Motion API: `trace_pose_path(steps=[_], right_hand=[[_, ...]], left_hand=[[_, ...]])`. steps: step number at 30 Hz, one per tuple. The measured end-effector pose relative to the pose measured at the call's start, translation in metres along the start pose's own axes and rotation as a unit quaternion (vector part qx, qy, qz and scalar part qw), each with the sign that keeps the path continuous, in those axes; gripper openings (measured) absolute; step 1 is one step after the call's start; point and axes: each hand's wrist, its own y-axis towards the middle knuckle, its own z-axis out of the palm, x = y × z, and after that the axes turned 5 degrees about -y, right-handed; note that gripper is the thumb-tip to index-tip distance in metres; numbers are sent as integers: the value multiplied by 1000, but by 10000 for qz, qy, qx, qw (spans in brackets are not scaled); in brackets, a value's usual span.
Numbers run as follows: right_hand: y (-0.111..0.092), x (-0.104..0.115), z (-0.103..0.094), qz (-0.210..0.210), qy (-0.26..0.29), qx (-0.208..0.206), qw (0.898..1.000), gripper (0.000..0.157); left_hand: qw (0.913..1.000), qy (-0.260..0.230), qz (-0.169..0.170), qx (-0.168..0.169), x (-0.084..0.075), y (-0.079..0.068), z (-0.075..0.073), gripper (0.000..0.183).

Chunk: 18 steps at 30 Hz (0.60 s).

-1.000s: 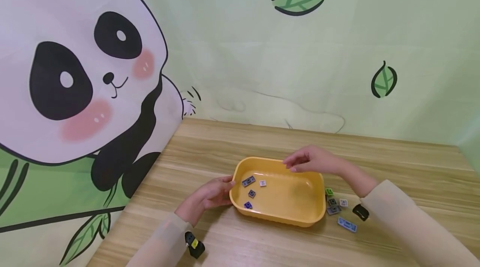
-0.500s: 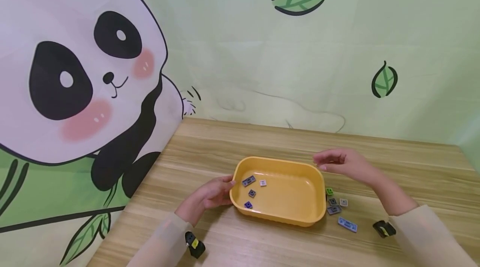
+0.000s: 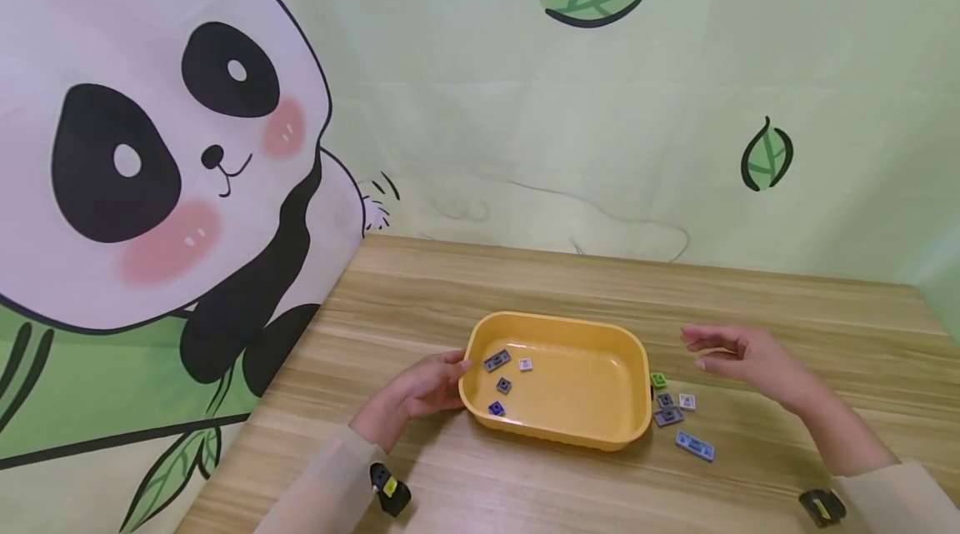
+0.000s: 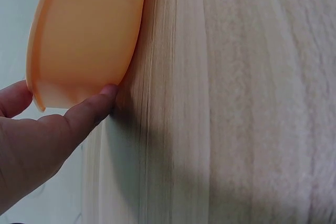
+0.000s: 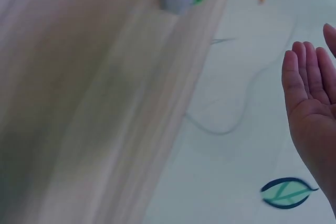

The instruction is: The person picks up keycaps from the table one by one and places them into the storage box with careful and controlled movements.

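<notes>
A yellow plastic bin [image 3: 566,436] stands on the wooden table in the head view. My left hand [image 3: 420,392] holds its left end; in the left wrist view the thumb [image 4: 86,113] presses low on the bin's wall and a finger reaches its rim. Inside the bin lie a dark grey building-block piece [image 3: 497,361], a white piece [image 3: 525,364], a small grey piece [image 3: 504,386] and a blue piece [image 3: 497,408]. My right hand [image 3: 750,355] hovers right of the bin, holding nothing, its fingers loosely extended in the right wrist view.
Just right of the bin lie a green piece [image 3: 657,380], a white piece [image 3: 687,401], grey pieces [image 3: 668,416] and a long light-blue piece [image 3: 695,446]. A panda-printed cloth [image 3: 262,209] borders the table at the left, and a green backdrop [image 3: 480,117] rises behind.
My right hand has moved from over the bin's far rim to the right, away from the bin. The left hand, bin and pieces stay in place.
</notes>
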Motion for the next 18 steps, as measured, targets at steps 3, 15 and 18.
trace_pose_path(steps=[3, 15, 18], right_hand=[[-7, -13, 3, 135, -75, 101, 9998, 50], [-19, -45, 20, -48, -515, 423, 9978, 52], [-19, -51, 24, -230, -704, 452, 9962, 51]], left_hand=[[10000, 12, 3, 7, 0, 0, -1, 59], [10000, 31, 39, 39, 0, -1, 0, 60], [10000, 22, 28, 17, 1, -1, 0, 60]])
